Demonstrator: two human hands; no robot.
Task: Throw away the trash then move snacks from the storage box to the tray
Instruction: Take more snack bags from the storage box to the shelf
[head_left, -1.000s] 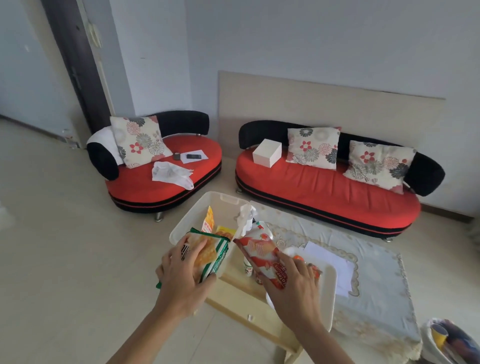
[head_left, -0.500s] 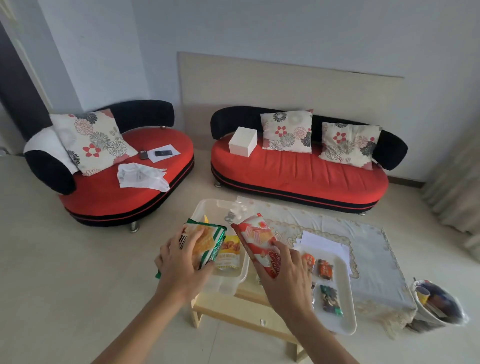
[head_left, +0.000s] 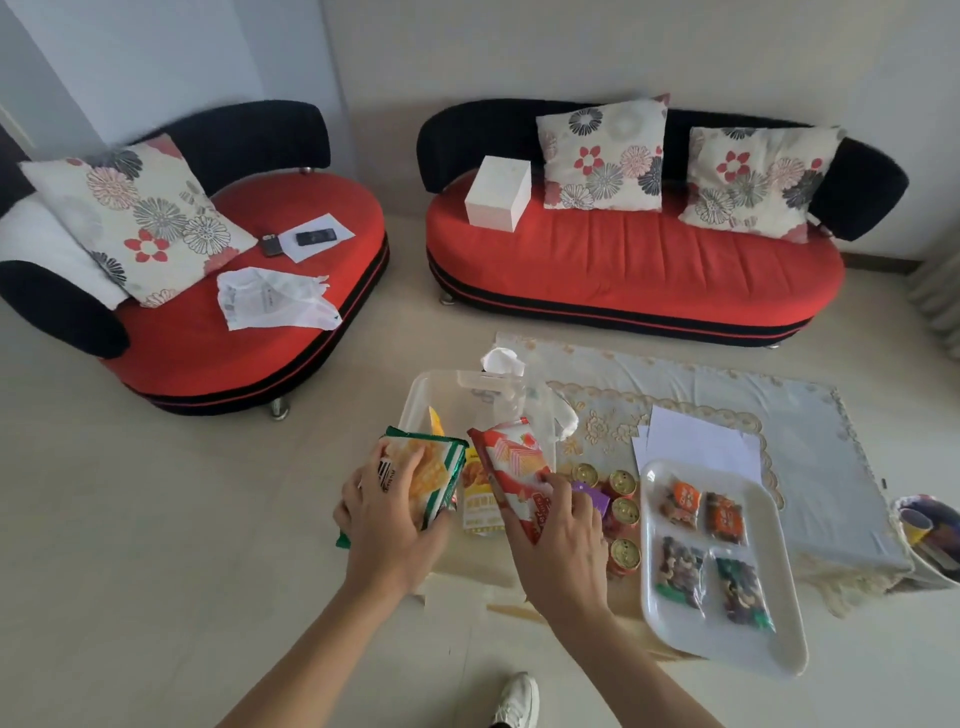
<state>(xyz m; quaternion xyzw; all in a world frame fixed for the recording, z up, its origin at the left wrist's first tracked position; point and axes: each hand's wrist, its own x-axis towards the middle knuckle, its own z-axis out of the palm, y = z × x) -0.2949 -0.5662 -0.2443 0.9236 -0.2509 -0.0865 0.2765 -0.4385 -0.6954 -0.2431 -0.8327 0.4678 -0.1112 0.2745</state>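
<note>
My left hand (head_left: 387, 519) grips a green-edged yellow snack bag (head_left: 431, 470) above the near corner of the clear storage box (head_left: 426, 395). My right hand (head_left: 558, 540) holds a red wafer packet (head_left: 514, 470) beside it, over the box's right side. A yellow snack pack (head_left: 478, 501) lies in the box between the two. The white tray (head_left: 675, 618) sits to the right on the table and carries several small nut and snack packets (head_left: 709, 545). Small gold-topped cans (head_left: 623, 512) stand between box and tray.
White papers (head_left: 696, 441) lie on the lace-edged tablecloth (head_left: 779, 405) behind the tray. A crumpled tissue (head_left: 501, 361) sits at the box's far edge. A bin (head_left: 930, 540) with trash stands at the table's right end. Two red sofas are behind; my shoe (head_left: 517, 699) is on the floor.
The view has tilted down and swung right, showing the whole tray. Both hands still hold their packets and have come down closer to the box and table.
</note>
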